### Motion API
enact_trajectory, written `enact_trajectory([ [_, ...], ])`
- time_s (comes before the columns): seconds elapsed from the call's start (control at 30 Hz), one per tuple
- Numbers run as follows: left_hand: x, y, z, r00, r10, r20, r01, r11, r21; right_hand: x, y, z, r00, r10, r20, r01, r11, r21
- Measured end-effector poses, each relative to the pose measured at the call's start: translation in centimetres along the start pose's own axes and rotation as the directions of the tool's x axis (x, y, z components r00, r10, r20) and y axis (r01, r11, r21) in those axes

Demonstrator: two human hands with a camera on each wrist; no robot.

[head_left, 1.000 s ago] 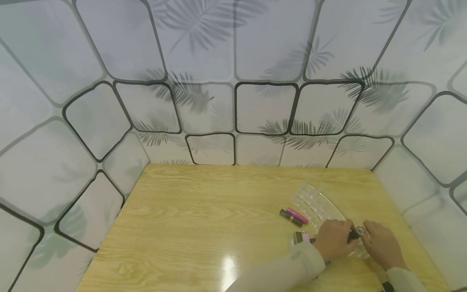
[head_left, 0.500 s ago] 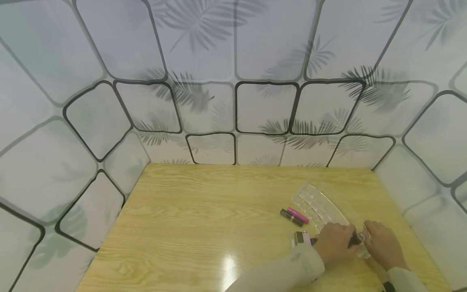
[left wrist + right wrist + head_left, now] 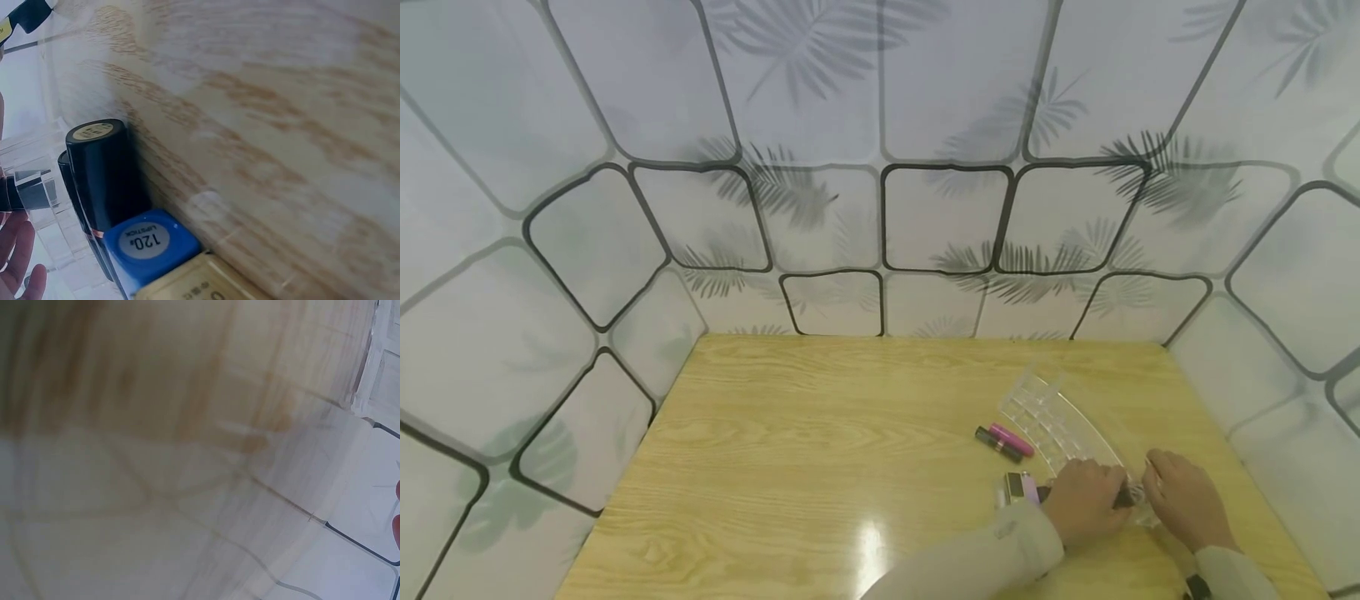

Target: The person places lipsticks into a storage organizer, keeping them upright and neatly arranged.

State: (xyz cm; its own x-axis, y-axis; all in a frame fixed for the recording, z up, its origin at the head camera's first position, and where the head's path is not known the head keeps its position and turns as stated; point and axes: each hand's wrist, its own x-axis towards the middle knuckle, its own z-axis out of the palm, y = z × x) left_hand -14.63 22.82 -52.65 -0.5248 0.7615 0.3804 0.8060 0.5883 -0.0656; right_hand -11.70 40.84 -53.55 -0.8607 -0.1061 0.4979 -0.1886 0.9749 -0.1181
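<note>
Clear plastic curved organizer point(image 3: 1067, 425): near end between our hands, on the yellow wood-grain surface point(image 3: 790, 467).
Left hand point(image 3: 1084, 502): fingers clamped on a black cylindrical tube point(image 3: 1123, 497).
Right hand point(image 3: 1189, 502): at the organizer's near end; we cannot tell whether its fingers grip.
Magenta cylindrical tube point(image 3: 1012, 440): just left of the organizer.

Fingers point(image 3: 397, 531) show at the right edge, with a lined white wall point(image 3: 365, 465) and blurred wood-grain tabletop point(image 3: 162, 375)
</note>
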Motion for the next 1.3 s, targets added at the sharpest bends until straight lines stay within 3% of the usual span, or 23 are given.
enact_trajectory([
  [0.27,0.5,-0.8,-0.2,0.995,-0.060,0.079,0.068,0.992,-0.108,0.6,0.5,0.4,0.999,-0.024,-0.022,0.024,1.000,-0.004],
  [0.4,1.0,-1.5,-0.3,0.990,-0.102,0.096,0.110,0.991,-0.076,1.5,0.7,0.6,0.998,-0.057,-0.041,0.057,0.998,-0.011],
  [0.63,1.1,-1.7,-0.1,0.997,-0.067,0.036,0.067,0.998,0.008,1.7,0.7,0.3,0.994,-0.074,-0.084,0.072,0.997,-0.025],
  [0.8,0.7,-1.5,0.5,0.998,-0.048,0.040,0.047,0.999,0.017,1.3,0.8,0.4,0.996,-0.049,-0.070,0.049,0.999,-0.002],
  [1.3,-0.8,-3.5,-3.8,0.984,-0.013,0.180,0.014,1.000,-0.004,0.2,0.7,0.4,1.000,0.003,-0.005,-0.003,1.000,0.007],
])
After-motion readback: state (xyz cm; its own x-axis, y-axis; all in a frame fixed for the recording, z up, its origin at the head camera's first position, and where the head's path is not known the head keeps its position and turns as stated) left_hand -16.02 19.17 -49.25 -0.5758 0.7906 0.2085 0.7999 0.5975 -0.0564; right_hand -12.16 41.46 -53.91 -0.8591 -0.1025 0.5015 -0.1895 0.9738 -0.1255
